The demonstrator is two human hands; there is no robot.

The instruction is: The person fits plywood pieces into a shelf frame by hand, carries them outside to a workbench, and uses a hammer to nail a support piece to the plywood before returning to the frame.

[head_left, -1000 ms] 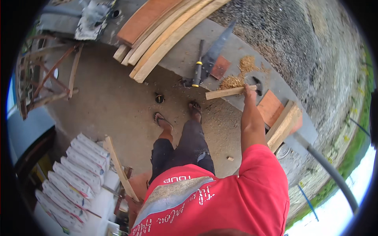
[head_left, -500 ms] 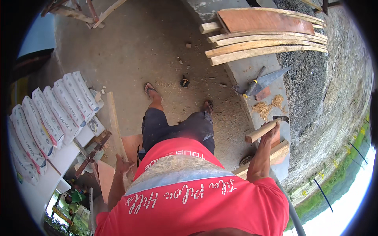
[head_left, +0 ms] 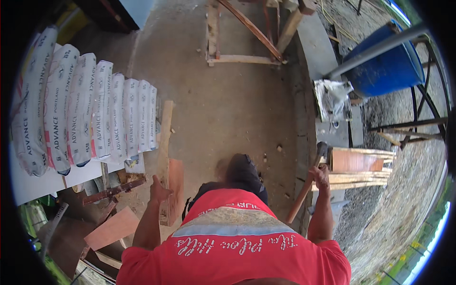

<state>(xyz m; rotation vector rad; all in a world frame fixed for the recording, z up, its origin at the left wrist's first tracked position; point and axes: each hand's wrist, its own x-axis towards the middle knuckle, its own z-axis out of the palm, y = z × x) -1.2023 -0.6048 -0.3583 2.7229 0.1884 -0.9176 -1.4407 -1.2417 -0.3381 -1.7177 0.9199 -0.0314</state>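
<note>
My right hand is closed round the handle of a hammer near its dark head. The handle slants down and back toward my right side. My left hand is beside a long wooden board, with its fingers spread and thumb apart. It overlaps the board's left edge in the picture; whether it touches the wood I cannot tell. Next to the board is an upright-looking reddish plywood piece. Farther left, below the left arm's level, another plywood piece lies tilted.
White sacks stand in a row on the left. A rusty metal bar is below them. At the right, lumber and plywood rest on a concrete ledge. A blue barrel and a wooden frame are ahead.
My view has turned left: the lumber on the right has slid down, and the barrel and wooden frame have come into view. The hammer now points its head forward. A leg has moved.
</note>
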